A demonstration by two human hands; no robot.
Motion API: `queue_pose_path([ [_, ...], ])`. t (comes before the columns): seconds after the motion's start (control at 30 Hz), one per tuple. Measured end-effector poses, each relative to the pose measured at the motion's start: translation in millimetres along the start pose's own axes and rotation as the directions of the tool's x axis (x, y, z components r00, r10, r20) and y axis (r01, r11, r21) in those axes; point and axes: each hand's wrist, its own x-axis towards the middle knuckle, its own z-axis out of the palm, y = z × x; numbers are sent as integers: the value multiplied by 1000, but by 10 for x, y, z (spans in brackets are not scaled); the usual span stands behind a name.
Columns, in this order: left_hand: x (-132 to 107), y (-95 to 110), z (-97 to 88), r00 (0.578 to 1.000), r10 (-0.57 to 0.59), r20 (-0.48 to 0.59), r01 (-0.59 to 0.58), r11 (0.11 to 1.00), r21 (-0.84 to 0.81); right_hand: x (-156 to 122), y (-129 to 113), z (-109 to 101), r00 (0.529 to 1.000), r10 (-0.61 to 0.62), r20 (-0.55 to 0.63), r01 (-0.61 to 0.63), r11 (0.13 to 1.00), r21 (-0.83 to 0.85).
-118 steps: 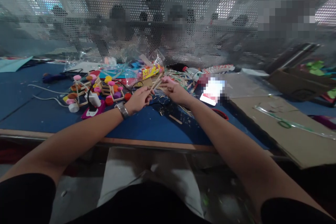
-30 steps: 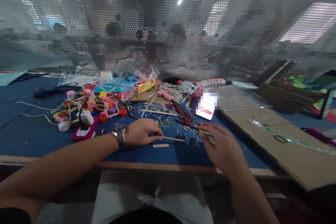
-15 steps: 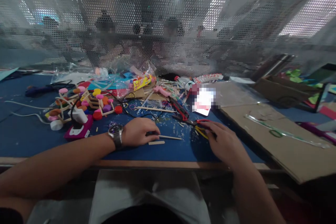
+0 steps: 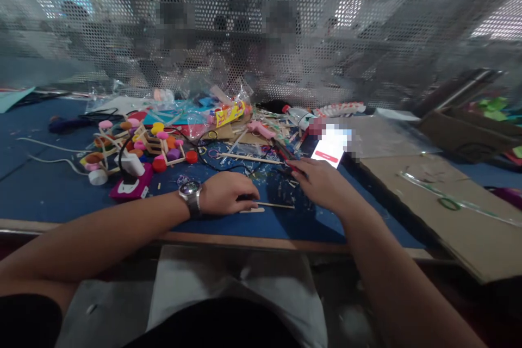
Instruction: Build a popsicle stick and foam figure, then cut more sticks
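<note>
My left hand (image 4: 228, 193), with a watch on the wrist, rests on the blue table (image 4: 49, 190). Its fingers are curled down over the near end of a thin wooden stick (image 4: 277, 205) that lies flat and points right. A short flat wooden stick (image 4: 252, 210) lies just in front of those fingers. My right hand (image 4: 322, 180) reaches forward and left, fingers stretched out. Its fingertips touch the red handles of a small cutting tool (image 4: 284, 153) that lies among wood shavings.
A model of wooden sticks and coloured foam pieces (image 4: 138, 144) stands at the left, beside a white plug on a magenta block (image 4: 131, 171). Behind are plastic bags, a pink glue gun (image 4: 261, 129) and a phone (image 4: 331, 148). Cardboard sheets (image 4: 424, 196) cover the right. A perforated screen closes the back.
My right hand has moved from the yellow and red scissors near the front edge forward and left to the red-handled tool. My left hand has stayed on the thin stick.
</note>
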Motion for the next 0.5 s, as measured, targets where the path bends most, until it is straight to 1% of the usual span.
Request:
queue_pose_path([
  [0.07, -12, 1, -10, 1000, 18, 12, -18, 1000, -1, 85, -36, 46, 999, 26, 20, -26, 999, -31],
  [0.13, -27, -4, -19, 999, 30, 28, -30, 1000, 3, 105, -61, 54, 998, 58, 21, -56, 997, -50],
  [0.27, -44, -22, -10, 999, 12, 50, -12, 1000, 9, -21, -88, -64, 994, 110, -9, -110, 993, -37],
  [0.3, -43, -24, -3, 999, 3, 54, -4, 1000, 7, -79, -91, -114, 991, 126, -37, -127, 992, -24],
  [0.37, -36, -23, 12, 998, -10, 63, 10, 1000, 0, -218, -92, -219, 977, 166, -136, -165, 986, 18],
  [0.43, -25, -17, 24, 997, -21, 72, 21, 1000, -8, -375, -83, -305, 941, 214, -260, -203, 977, 69],
  [0.5, -12, -9, 30, 996, -29, 83, 30, 999, -15, -534, -64, -348, 889, 269, -371, -242, 963, 118],
])
